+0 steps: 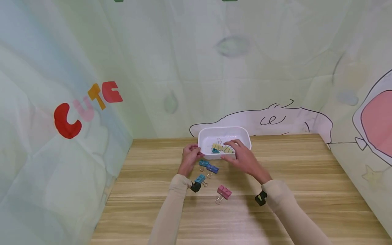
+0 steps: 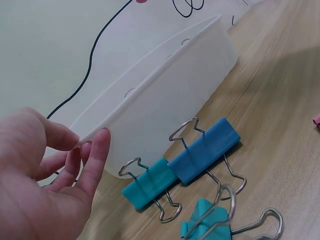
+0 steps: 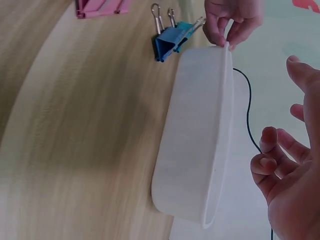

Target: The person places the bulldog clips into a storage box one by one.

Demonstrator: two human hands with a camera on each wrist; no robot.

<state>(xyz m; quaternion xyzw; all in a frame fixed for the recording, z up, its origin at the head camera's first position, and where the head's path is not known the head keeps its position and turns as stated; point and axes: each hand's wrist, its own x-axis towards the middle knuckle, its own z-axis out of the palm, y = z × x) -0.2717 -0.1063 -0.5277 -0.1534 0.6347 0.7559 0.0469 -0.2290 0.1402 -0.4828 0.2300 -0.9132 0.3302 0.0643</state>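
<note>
A white plastic tub (image 1: pixel 225 130) stands near the back edge of the table, with yellow binder clips (image 1: pixel 217 146) and a teal binder clip (image 1: pixel 215 151) inside. My left hand (image 1: pixel 190 157) pinches its rim at the left end, thumb on one side and fingers on the other, as the left wrist view shows. Over the tub's near right side hovers my right hand (image 1: pixel 245 160), its fingers loosely bent and nothing visible between them in the right wrist view. In the head view, the right fingertips partly cover the yellow clips.
In front of the tub lie a teal binder clip (image 2: pixel 150 183) and a blue one (image 2: pixel 205 150), touching or nearly so. Another teal clip (image 1: pixel 200 178) is beside the left wrist. A pink clip (image 1: pixel 224 192) lies closer, between the forearms. Printed fabric (image 1: pixel 171 68) hangs behind the table.
</note>
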